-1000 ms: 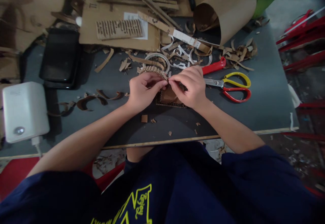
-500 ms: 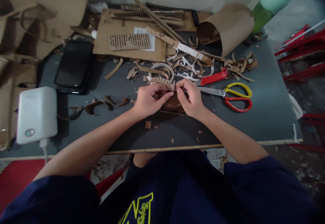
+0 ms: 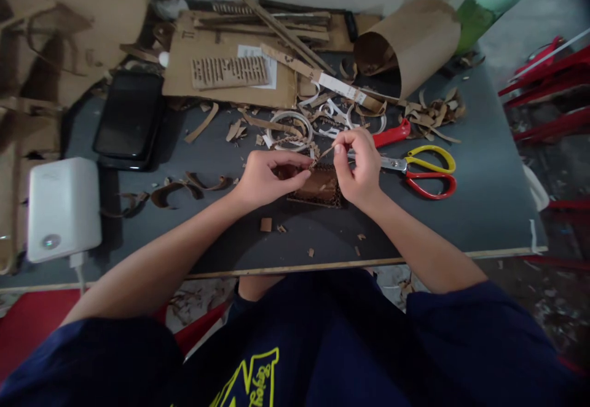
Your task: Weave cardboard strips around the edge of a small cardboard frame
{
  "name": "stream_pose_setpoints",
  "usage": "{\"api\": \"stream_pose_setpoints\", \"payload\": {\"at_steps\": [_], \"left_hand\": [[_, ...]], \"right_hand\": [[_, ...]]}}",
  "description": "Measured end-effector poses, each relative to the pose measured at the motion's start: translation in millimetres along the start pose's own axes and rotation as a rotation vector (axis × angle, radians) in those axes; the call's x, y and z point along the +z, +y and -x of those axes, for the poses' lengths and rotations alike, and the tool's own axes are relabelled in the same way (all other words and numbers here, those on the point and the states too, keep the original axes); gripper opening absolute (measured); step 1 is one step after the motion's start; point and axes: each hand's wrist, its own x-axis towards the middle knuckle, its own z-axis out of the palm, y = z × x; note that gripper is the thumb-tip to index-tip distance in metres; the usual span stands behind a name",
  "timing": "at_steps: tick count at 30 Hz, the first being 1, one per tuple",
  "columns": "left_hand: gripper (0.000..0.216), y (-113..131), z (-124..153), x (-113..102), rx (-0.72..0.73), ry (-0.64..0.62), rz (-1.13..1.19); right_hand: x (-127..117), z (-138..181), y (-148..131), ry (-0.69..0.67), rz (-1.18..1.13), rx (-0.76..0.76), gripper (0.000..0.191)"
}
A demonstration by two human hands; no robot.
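My left hand point(image 3: 276, 176) is closed, with thumb and fingertips pinching a piece of corrugated cardboard strip point(image 3: 314, 156). My right hand point(image 3: 358, 164) pinches a thin sliver of cardboard point(image 3: 327, 151) that stretches toward the left fingertips. Below and between both hands a small brown box point(image 3: 318, 187) with corrugated edges lies on the dark table; the hands cover part of it. Just right of my right hand lie scissors point(image 3: 428, 170) with one yellow and one red handle. A red-handled cutter point(image 3: 391, 134) rests behind that hand.
White tape rings point(image 3: 295, 130) and curled scraps lie behind the hands. A cardboard sheet point(image 3: 177, 81) carries strips and a ridged piece point(image 3: 230, 73). A cardboard tube point(image 3: 426, 44) stands at back right. Left are a black phone-like device point(image 3: 129, 115) and a white box point(image 3: 64, 210) with cable.
My right hand has moved away to the right from the left one, drawing the thin sliver out between them. More of the small brown box now shows. The view has shifted slightly.
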Motion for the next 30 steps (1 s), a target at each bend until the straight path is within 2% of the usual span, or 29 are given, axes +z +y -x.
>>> {"api": "stream_pose_setpoints", "payload": {"at_steps": [6,9,10,14,16,17,19,21,22,24,27,30], "left_hand": [[0.018,-6,-4,-4,-0.072,-0.040,0.007],[0.020,-10,-5,-4,-0.144,-0.009,0.074],[0.021,-11,-6,-3,-0.145,0.014,0.071],[0.025,-15,-8,-6,-0.079,0.046,-0.036],[0.027,-13,-8,-8,-0.003,0.040,-0.099],[0.027,-12,-7,-9,0.058,0.037,-0.134],[0.028,-9,-5,-11,0.168,0.040,-0.198],[0.026,-8,-4,-11,0.199,0.072,-0.229],[0.025,-8,-4,-11,0.183,0.095,-0.236],[0.022,-11,-4,-10,0.144,0.140,-0.232],[0.030,-17,-5,-12,0.147,0.174,-0.193],[0.029,-16,-8,-14,0.202,0.107,-0.201]], "right_hand": [[-7,1,21,0.131,0.064,0.175,0.025],[-6,3,35,0.072,0.092,0.196,0.025],[-5,4,36,0.033,0.085,0.194,0.030],[-2,2,22,-0.066,0.045,0.128,0.072],[-4,1,13,-0.111,0.076,0.048,0.078],[-6,0,10,-0.155,0.109,0.002,0.075],[-11,-1,11,-0.247,0.190,-0.075,0.057],[-17,-2,17,-0.297,0.255,-0.086,0.034],[-19,-3,21,-0.301,0.270,-0.073,0.029],[-23,-5,27,-0.283,0.267,-0.049,0.029],[-24,-7,29,-0.199,0.248,-0.017,0.026],[-21,-6,28,-0.056,0.281,0.052,0.023]]}}
